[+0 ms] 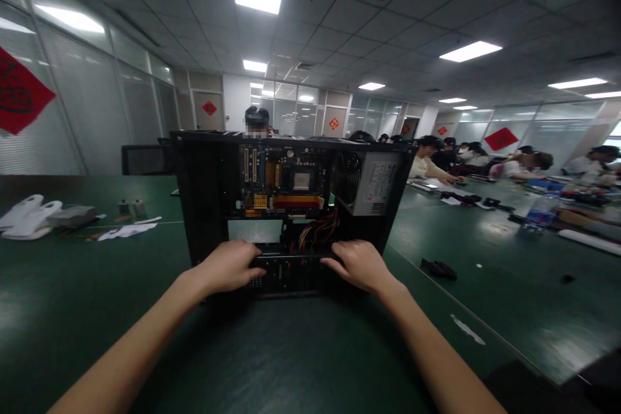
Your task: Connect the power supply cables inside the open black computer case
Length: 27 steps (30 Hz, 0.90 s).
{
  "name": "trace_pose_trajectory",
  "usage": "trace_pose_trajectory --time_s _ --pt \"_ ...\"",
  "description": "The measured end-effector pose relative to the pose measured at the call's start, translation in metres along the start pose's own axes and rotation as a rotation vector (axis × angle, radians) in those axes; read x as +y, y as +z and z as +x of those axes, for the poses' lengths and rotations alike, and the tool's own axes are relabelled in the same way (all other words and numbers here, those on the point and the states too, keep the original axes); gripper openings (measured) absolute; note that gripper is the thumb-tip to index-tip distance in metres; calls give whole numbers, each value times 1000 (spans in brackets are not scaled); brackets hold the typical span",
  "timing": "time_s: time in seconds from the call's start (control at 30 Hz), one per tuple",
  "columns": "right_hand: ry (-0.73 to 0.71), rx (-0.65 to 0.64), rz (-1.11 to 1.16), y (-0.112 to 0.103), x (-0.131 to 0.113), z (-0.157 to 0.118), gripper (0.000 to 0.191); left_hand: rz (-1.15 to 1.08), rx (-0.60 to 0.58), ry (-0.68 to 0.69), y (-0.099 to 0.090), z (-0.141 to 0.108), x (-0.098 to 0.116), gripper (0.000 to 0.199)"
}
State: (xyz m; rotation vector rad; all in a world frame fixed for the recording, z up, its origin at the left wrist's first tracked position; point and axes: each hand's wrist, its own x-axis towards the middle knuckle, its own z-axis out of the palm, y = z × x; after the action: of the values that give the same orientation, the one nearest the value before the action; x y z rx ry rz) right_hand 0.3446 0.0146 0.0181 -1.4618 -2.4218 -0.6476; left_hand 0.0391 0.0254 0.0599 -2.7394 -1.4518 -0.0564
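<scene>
Black metal walls of a computer case point(201, 194) stand directly in front of you on the green table point(242, 362), its uncovered side facing you. Its long axis, as seen, runs left to right, crosswise to your forearms, and both hands meet it along the near lower rail point(294, 256). Your left hand point(233, 265) grasps that rail toward the case's lower left corner; your right hand point(361, 265) grasps it toward the lower right. Your fingers bend over the rail with the thumbs on your side, though their tips are partly hidden, so you cannot tell how tightly they press. Neither hand is clearly nearer: the bulk of the case rises beyond and above both. Whether its bottom edge rests fully on the table is too dark to tell.

Inside the case, the motherboard point(262, 191) sits above the gap between your hands, the power supply point(376, 184) fills the upper right, and loose cables point(310, 233) hang below it. Left of the case lie a white bag point(32, 217) and a grey box point(75, 215); right of it, a small black item point(439, 269).
</scene>
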Motion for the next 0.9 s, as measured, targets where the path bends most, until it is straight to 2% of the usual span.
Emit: trace_pose_trajectory --time_s 0.33,0.53,0.6,0.7,0.8,0.9 --pt "97 40 61 -1 -14 -1 43 51 50 -89 0 -1 8 41" --pt "236 -6 300 -11 -24 5 41 -5 40 -90 -1 -2 6 38" --pt "193 -19 446 -17 -29 17 40 -22 44 -84 -1 -2 7 37" --pt "8 -67 692 -21 -33 49 53 -30 55 -81 0 -1 6 37" --pt "-120 -280 769 -17 -33 87 57 -52 60 -84 0 -2 4 37" --pt "-180 -460 791 -3 -30 113 51 -104 46 -64 -2 -3 1 36"
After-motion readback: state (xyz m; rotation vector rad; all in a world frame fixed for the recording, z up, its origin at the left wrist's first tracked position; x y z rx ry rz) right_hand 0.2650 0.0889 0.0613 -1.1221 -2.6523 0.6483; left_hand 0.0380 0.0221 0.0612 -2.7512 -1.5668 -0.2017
